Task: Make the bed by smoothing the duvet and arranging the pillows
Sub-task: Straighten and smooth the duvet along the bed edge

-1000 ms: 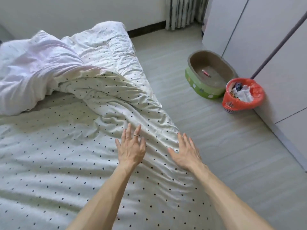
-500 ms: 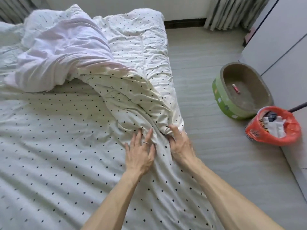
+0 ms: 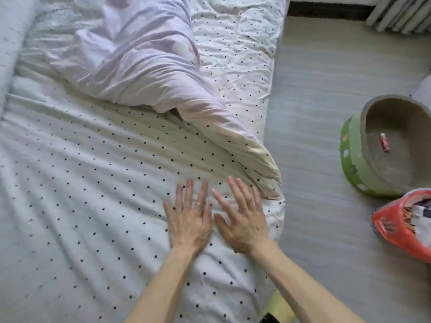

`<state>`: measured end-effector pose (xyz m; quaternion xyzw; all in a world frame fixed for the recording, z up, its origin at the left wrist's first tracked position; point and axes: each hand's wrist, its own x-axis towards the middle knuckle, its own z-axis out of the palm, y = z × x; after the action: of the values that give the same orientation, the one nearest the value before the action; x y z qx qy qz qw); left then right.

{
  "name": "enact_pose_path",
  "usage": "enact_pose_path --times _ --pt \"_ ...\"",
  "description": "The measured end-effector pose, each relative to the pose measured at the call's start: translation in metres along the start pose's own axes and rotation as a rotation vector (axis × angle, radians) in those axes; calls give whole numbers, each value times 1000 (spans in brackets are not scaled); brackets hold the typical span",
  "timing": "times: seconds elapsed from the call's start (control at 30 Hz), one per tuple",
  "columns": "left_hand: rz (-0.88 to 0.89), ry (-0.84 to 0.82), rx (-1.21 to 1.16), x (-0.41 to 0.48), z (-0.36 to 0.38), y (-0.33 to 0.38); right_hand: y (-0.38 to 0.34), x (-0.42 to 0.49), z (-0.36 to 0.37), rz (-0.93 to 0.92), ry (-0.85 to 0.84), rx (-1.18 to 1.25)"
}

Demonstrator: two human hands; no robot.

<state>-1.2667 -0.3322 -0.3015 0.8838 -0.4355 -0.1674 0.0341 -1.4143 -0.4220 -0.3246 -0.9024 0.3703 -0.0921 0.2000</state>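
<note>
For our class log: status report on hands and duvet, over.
Left hand and right hand open, flat on dotted duvet. Folded-back flap ahead, not yet smoothed.

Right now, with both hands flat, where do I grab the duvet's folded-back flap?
Pinch the folded-back flap at its tapered lower corner, coming in from the floor side with the right hand. That free tip lies nearest; higher up the fold is bunched.
</note>
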Motion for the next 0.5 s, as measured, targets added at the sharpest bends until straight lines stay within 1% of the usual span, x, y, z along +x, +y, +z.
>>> enact_pose_path --times 0.03,0.07,0.1,0.13,0.17,0.2,0.33,0.5 --pt "-37 -15 15 -8 6 3 15 -8 0 57 -189 16" --pt "-72 -66 45 -18 10 5 30 -16 -2 215 -396 41" --pt "-91 -116 76 -26 14 6 41 -22 -2 370 -559 42" --pt "-130 -139 88 -33 14 12 52 -20 -10 423 -645 27" --pt "-164 -161 94 -36 12 16 52 -16 -17 421 -665 9" --pt "-197 -169 84 -36 8 20 47 -7 -29 400 -650 1" --pt "-290 -199 -3 -28 -22 40 30 22 -83 298 -487 -71" --pt "-417 -270 -292 -10 -58 49 30 59 -132 165 -402 -128"
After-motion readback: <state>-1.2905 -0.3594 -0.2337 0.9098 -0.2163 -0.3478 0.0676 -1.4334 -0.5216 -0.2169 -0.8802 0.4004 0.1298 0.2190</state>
